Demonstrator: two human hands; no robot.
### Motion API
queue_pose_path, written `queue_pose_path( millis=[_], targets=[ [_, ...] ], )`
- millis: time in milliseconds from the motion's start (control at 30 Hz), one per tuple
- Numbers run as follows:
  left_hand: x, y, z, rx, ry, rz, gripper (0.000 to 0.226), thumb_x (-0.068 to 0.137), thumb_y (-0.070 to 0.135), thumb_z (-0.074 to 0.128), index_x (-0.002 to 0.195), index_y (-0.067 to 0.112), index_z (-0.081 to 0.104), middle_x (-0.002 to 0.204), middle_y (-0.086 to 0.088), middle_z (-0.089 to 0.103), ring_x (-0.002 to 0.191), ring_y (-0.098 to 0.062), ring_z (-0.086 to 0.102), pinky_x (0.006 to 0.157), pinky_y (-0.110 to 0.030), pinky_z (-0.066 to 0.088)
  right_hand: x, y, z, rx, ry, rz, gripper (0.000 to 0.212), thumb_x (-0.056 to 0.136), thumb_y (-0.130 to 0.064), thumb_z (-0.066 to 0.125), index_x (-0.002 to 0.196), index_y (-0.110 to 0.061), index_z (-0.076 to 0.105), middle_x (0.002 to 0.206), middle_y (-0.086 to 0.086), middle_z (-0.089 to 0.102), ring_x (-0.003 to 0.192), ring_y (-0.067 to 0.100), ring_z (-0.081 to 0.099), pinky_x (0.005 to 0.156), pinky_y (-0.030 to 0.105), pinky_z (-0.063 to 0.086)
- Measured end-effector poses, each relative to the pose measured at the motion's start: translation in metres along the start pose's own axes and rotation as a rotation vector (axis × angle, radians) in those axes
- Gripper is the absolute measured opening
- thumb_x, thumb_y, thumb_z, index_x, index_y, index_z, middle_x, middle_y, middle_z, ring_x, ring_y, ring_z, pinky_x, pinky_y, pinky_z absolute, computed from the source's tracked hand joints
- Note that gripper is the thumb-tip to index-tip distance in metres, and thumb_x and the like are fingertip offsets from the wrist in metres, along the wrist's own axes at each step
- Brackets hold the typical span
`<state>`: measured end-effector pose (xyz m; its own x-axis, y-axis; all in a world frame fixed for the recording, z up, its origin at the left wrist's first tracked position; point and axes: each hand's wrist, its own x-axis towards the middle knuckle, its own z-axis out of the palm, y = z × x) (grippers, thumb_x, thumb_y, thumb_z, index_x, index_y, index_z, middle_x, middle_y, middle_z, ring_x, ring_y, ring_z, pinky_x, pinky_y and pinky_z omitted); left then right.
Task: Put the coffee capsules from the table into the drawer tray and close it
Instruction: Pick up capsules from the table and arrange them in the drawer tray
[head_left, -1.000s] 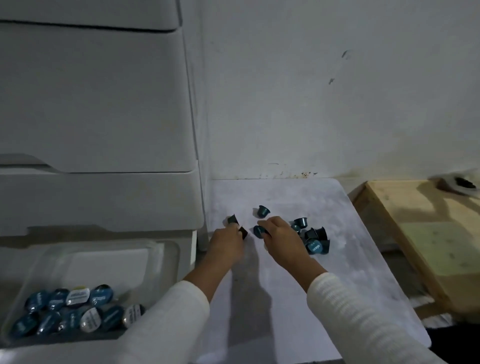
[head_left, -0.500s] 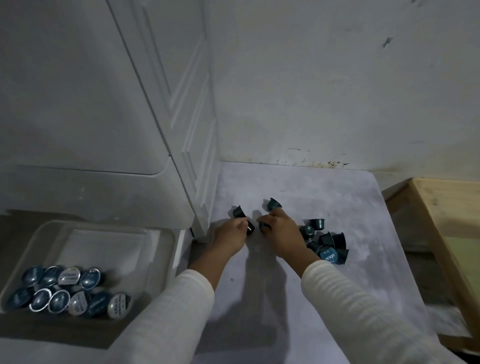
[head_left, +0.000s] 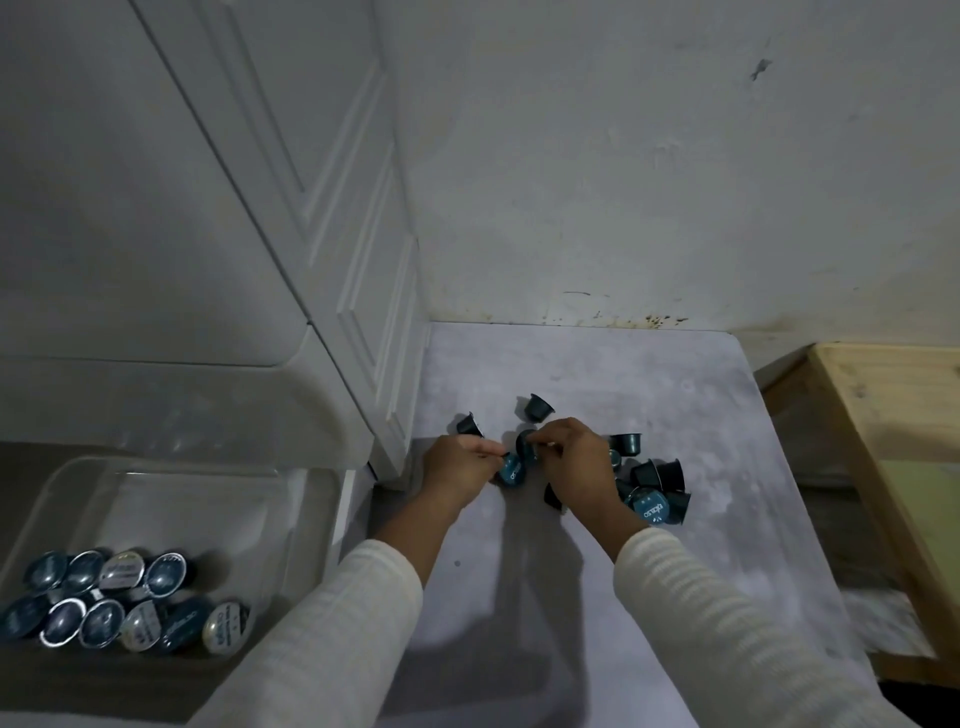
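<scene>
Currently, we are gathering coffee capsules. At 8 o'clock, the drawer tray (head_left: 291, 499) is standing open, holding stored capsules (head_left: 124, 603). At centre, our left hand (head_left: 457, 467) is curling closed on a blue capsule (head_left: 511, 470). Our right hand (head_left: 576, 462) is pinching another capsule (head_left: 525, 444). At 3 o'clock, loose capsules (head_left: 654, 483) are lying on the table (head_left: 701, 415). Next, we judge, both hands are carrying toward 8 o'clock.

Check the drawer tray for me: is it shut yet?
No, the tray is pulled out at lower left, with capsules showing inside it.
</scene>
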<state>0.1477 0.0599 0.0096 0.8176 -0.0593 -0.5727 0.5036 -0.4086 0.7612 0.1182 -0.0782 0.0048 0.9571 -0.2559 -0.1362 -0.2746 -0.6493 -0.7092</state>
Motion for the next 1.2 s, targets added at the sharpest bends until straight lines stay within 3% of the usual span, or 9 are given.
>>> queue_pose_path(
  millis=[100,267,333,400,533,700,833,1000,1200],
  targets=[
    [-0.004,0.007,-0.005,0.019,-0.011,0.044,0.014,0.084,0.002,0.062,0.093,0.008,0.072,0.096,-0.009,0.07,0.088,-0.019,0.064,0.082,-0.027,0.055,0.0,-0.003,-0.008,0.053,0.049,0.068,0.021,0.085,0.004,0.055,0.095,-0.004,0.072,0.11,0.012,0.068,0.097,0.025,0.063,0.08,0.012,0.038],
    [-0.019,0.02,-0.017,0.01,-0.045,0.157,0.022,0.086,0.004,0.058,0.08,0.02,0.072,0.098,-0.005,0.072,0.088,-0.015,0.065,0.079,-0.024,0.053,-0.009,-0.015,-0.029,0.185,0.117,0.122,0.027,0.084,0.008,0.051,0.088,-0.008,0.073,0.104,0.011,0.07,0.09,0.026,0.066,0.084,0.032,0.054],
    [-0.028,0.024,-0.023,0.017,-0.067,0.208,0.025,0.087,0.003,0.057,0.081,0.021,0.073,0.093,-0.002,0.072,0.087,-0.012,0.065,0.072,-0.017,0.049,-0.016,-0.022,-0.038,0.223,0.138,0.132,0.026,0.086,0.005,0.052,0.086,-0.01,0.073,0.095,0.008,0.071,0.071,0.019,0.064,0.064,0.019,0.056],
    [-0.039,0.026,-0.031,0.03,-0.098,0.27,0.024,0.086,0.003,0.057,0.086,0.019,0.075,0.094,-0.001,0.073,0.089,-0.011,0.065,0.077,-0.017,0.049,-0.03,-0.034,-0.046,0.254,0.144,0.141,0.023,0.088,0.0,0.053,0.088,-0.01,0.073,0.083,0.004,0.066,0.05,0.009,0.051,0.038,0.007,0.04],
    [-0.062,0.023,-0.053,0.034,-0.165,0.395,0.028,0.084,0.004,0.058,0.079,0.026,0.075,0.09,0.002,0.073,0.091,-0.012,0.067,0.089,-0.025,0.052,-0.059,-0.059,-0.058,0.292,0.149,0.129,0.021,0.089,-0.002,0.054,0.089,-0.009,0.073,0.065,0.001,0.061,0.03,0.002,0.042,0.03,0.009,0.031],
    [-0.098,0.009,-0.097,0.019,-0.297,0.494,0.04,0.084,0.0,0.06,0.067,0.034,0.073,0.08,0.008,0.073,0.083,-0.01,0.066,0.09,-0.032,0.053,-0.105,-0.097,-0.054,0.327,0.12,0.105,0.021,0.087,0.0,0.054,0.089,-0.009,0.073,0.084,0.012,0.069,0.04,-0.004,0.052,0.038,0.008,0.038],
    [-0.128,-0.005,-0.144,-0.001,-0.314,0.54,0.024,0.085,-0.002,0.058,0.087,0.015,0.075,0.087,-0.002,0.072,0.078,-0.009,0.063,0.081,-0.024,0.051,-0.138,-0.13,-0.034,0.324,0.086,0.042,0.026,0.086,0.0,0.057,0.08,-0.02,0.073,0.089,0.012,0.072,0.08,0.029,0.065,0.073,0.038,0.058],
    [-0.14,-0.032,-0.218,0.074,-0.244,0.525,0.018,0.088,0.002,0.058,0.092,0.009,0.073,0.089,-0.002,0.07,0.085,-0.01,0.064,0.083,-0.018,0.051,-0.161,-0.176,0.008,0.275,-0.045,-0.063,0.025,0.084,0.002,0.059,0.082,-0.019,0.073,0.084,0.0,0.072,0.074,0.005,0.062,0.068,0.011,0.05],
    [-0.114,-0.066,-0.29,0.23,-0.17,0.432,0.015,0.086,0.002,0.06,0.089,0.008,0.074,0.099,-0.007,0.071,0.089,-0.01,0.062,0.075,-0.012,0.05,-0.152,-0.221,0.071,0.137,-0.186,-0.124,0.018,0.083,0.0,0.061,0.087,-0.012,0.074,0.088,0.002,0.071,0.079,0.003,0.062,0.081,0.016,0.051]
  ],
)
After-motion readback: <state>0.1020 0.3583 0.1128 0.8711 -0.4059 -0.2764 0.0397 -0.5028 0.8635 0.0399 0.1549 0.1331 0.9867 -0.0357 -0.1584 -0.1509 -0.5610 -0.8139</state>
